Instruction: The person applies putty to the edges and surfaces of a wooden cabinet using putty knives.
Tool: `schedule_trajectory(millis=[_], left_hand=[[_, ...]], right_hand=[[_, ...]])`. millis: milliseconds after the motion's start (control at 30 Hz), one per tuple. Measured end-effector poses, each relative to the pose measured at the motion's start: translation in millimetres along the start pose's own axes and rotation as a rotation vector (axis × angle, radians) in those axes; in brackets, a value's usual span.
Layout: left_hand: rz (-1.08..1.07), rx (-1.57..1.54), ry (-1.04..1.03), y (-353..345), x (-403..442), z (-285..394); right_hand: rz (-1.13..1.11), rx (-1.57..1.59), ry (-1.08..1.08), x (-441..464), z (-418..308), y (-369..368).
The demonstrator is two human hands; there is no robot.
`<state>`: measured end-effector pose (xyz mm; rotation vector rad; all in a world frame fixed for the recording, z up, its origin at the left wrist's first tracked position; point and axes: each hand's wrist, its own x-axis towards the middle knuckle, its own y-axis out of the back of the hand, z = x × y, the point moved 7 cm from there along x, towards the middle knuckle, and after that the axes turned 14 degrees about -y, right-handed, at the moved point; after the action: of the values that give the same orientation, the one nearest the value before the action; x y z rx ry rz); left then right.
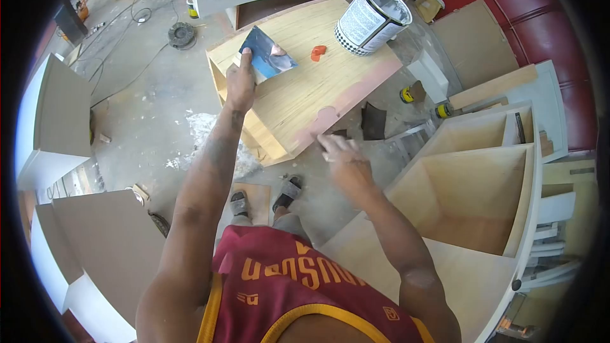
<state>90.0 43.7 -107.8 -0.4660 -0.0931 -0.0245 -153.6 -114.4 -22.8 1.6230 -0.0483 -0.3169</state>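
Observation:
My left hand (pixel 241 81) is closed on the near edge of a flat blue board (pixel 260 57) with a smear of pinkish filler on it, held over the left side of a wooden cabinet (pixel 286 44). My right hand (pixel 348 164) is beside the cabinet's near right edge, slightly blurred, its fingers stretched towards the filler and apart; nothing shows in them. Pink filler (pixel 327 117) coats that edge in a long strip. On the top stand an open tin (pixel 372 22) with drips on its rim and a small orange-red lump (pixel 318 53).
A pale cabinet with open compartments (pixel 473 190) stands close on the right. White cabinet pieces (pixel 57 114) line the left. Cables and a dark round object (pixel 182 36) lie on the dusty floor. Dark sheets (pixel 373 121) and yellow-black rolls (pixel 406 94) lie beyond my right hand.

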Motion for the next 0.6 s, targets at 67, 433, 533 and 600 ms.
schedule_trajectory(millis=[67, 433, 533, 600], left_hand=[[0.018, -0.022, 0.028, 1.0, 6.0, -7.4], [-0.013, 0.159, -0.037, 14.4, 10.3, -13.5], [-0.005, 0.138, 0.003, 17.6, 12.7, -21.6], [-0.003, 0.125, 0.036, 19.6, 11.9, -27.7]], right_hand=[[0.129, -0.020, -0.016, 28.6, 19.7, 12.6], [0.092, -0.058, -0.046, 42.7, -20.3, -20.2], [-0.009, -0.083, 0.010, 6.8, -65.8, -26.3], [-0.103, -0.093, -0.065, -17.2, -69.4, -33.0]])
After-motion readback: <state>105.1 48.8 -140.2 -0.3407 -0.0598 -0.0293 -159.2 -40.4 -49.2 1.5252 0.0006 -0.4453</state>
